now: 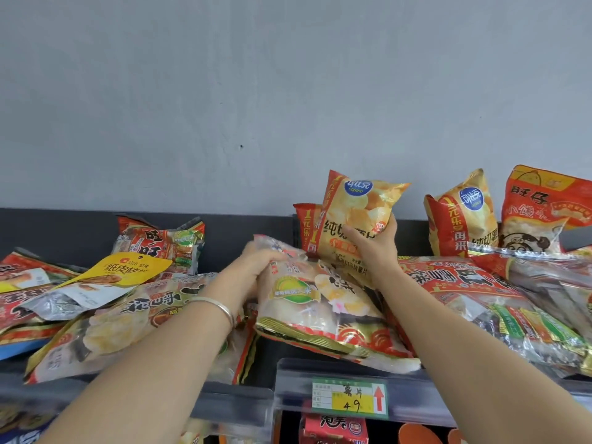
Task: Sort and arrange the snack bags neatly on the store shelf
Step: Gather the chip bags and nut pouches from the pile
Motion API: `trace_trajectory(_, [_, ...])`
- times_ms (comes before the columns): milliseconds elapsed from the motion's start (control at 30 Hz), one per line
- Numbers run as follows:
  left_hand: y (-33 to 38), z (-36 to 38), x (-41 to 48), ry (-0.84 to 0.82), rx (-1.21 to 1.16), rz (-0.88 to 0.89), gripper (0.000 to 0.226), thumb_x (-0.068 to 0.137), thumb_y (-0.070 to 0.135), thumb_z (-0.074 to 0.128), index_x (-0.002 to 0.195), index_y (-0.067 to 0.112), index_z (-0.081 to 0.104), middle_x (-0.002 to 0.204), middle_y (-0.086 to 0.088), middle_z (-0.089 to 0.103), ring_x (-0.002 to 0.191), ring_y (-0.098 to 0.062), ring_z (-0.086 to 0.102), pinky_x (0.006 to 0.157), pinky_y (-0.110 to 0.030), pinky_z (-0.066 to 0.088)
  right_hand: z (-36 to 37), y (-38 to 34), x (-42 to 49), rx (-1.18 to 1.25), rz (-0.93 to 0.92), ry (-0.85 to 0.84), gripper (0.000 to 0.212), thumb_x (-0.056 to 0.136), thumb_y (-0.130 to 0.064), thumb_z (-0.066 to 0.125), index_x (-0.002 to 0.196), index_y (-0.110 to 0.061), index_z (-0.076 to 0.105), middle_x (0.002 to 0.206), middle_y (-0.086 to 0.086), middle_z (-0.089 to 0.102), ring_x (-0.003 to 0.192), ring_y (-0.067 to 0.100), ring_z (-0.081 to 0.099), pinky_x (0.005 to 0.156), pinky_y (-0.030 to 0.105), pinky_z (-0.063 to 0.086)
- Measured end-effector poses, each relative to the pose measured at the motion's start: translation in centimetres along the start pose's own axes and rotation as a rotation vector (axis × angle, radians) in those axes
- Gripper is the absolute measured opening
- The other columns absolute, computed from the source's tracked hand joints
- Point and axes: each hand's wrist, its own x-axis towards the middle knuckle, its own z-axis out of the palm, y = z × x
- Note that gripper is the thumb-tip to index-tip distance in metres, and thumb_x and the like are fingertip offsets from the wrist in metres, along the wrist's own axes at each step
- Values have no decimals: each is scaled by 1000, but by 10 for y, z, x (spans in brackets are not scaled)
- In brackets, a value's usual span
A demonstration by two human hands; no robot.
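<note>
My right hand (373,248) grips a yellow potato chip bag (355,216) and holds it upright above the shelf, near the back wall. My left hand (256,267) grips the top edge of a large clear rice cracker bag (323,309) that lies tilted over the shelf's front edge. A second yellow chip bag (464,216) stands upright to the right, and a red-edged one (307,229) stands behind the held bag.
Loose bags lie piled on the shelf: a yellow nut bag (121,270), a big cracker bag (128,318) at left, a long red bag (474,283) and a red bun bag (544,213) at right. A price tag (350,398) sits on the front rail.
</note>
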Motion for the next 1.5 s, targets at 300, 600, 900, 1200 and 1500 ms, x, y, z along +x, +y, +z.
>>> trace_trajectory(300, [59, -72, -26, 240, -121, 410, 77, 85, 5, 66, 146, 23, 23, 129, 5, 41, 102, -18, 56, 70, -36, 53, 9, -35, 3, -52, -111, 75, 97, 69, -47, 79, 145, -34, 20, 128, -4, 57, 117, 24, 56, 99, 50, 47])
trace_trajectory(600, [34, -86, 8, 565, 110, 484, 63, 94, 15, 53, 147, 20, 19, 145, -11, 36, 129, -30, 41, 97, -36, 39, 42, -8, -13, -245, -5, -126, 107, 66, -46, 81, 147, -37, 11, 132, -1, 55, 119, 29, 55, 97, 53, 48])
trace_trajectory(900, [-10, -87, 21, 537, 687, -7, 69, 87, 34, 60, 147, 32, 25, 151, -17, 10, 136, -39, 20, 108, -49, 30, 48, -2, -14, -289, 11, -115, 108, 72, -41, 81, 150, -34, 7, 138, 0, 52, 123, 28, 53, 99, 52, 47])
trace_trajectory(1200, [16, -20, -24, -189, 1093, 347, 40, 90, 45, 51, 116, 17, 63, 123, -4, 60, 114, -22, 56, 96, -43, 47, 46, -9, -15, -336, -27, -109, 105, 72, -43, 80, 149, -31, 11, 136, 1, 52, 122, 29, 53, 97, 52, 48])
trace_trajectory(1500, [8, -11, -39, -376, 1788, 343, 54, 91, 34, 51, 143, 33, 34, 137, 0, 50, 120, -24, 50, 89, -38, 43, 36, -13, -17, -333, -33, -143, 108, 72, -42, 81, 150, -32, 8, 137, 1, 51, 124, 27, 53, 98, 51, 48])
